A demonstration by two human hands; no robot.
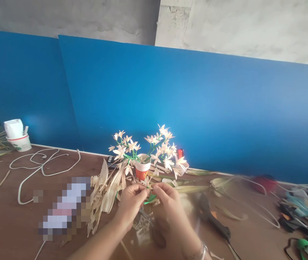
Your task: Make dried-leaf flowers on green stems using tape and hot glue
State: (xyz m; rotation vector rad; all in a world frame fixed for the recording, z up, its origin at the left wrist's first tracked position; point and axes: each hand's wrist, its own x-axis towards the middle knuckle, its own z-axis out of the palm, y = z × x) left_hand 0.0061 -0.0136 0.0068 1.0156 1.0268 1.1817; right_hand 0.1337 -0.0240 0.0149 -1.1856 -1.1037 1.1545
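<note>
My left hand (132,201) is closed in a pinch on a small pale flower (145,181) that looks made of dried husk. Thumb and forefinger of my right hand (168,198) are pressed together beside it at the green stem, their tips almost touching the left ones. A green strip (150,199) shows just below the fingers. Behind the hands stands a paper cup (142,172) with green-stemmed husk flowers (167,150) spreading to both sides. Under my hands lie dark-handled scissors (159,231), partly hidden and blurred.
Dried husks (113,189) lie left of my hands, beside a blurred-out device (64,207). White cable (44,164) loops across the table's left. A black glue gun (213,218) lies right of my right hand. Clutter (303,213) fills the far right. A blue panel (186,101) stands behind.
</note>
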